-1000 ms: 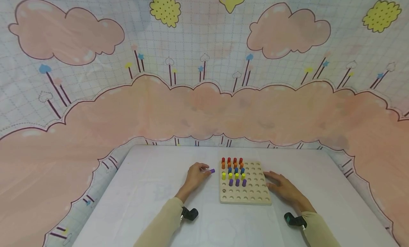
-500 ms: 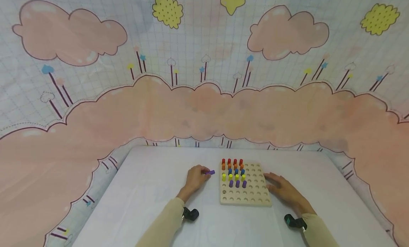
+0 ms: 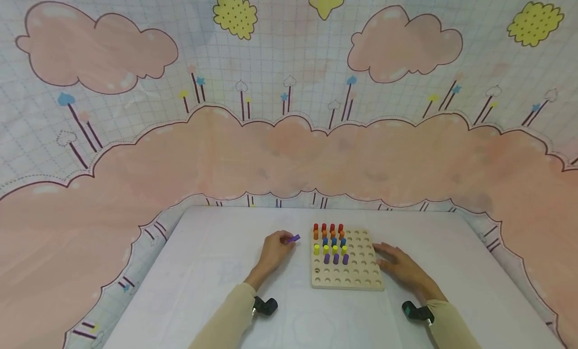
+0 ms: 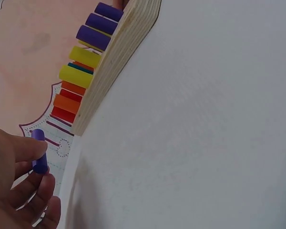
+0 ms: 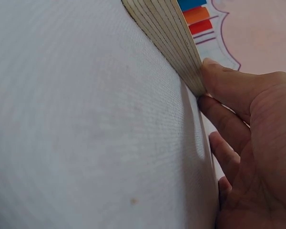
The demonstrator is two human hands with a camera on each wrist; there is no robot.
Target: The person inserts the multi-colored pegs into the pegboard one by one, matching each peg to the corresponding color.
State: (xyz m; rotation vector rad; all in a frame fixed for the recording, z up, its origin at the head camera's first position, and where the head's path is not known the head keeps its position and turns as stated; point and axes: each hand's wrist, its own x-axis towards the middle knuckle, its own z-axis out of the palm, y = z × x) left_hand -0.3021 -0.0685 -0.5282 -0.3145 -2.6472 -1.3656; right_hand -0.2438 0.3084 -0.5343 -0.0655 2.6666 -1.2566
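My left hand [image 3: 274, 249] pinches a purple peg [image 3: 294, 238] between thumb and fingers, off the left side of a wooden pegboard [image 3: 347, 286]. The left wrist view shows this peg [image 4: 39, 150] roughly upright along the thumb tip, apart from the board. On the board stand rows of red pegs [image 3: 332, 227], orange pegs [image 3: 333, 235], blue pegs [image 3: 334, 242], yellow pegs [image 3: 335, 250] and three purple pegs [image 3: 336, 259]. My right hand [image 3: 402, 267] rests beside the board's right edge, fingers extended. In the right wrist view its thumb and forefinger touch the board's edge [image 5: 169, 40].
The board lies on a white-covered table [image 3: 226, 279], with rows of bare holes on its right and near sides. One near-left hole [image 3: 317, 271] looks darker than the others. Behind the table hangs a patterned cloth [image 3: 289, 158] with clouds. Small black cameras [image 3: 265, 306] sit at both wrists.
The purple peg has turned in my left fingers; more of it shows and its outer end now tilts upward. The left hand has shifted slightly. The right hand and the board pegs stay put.
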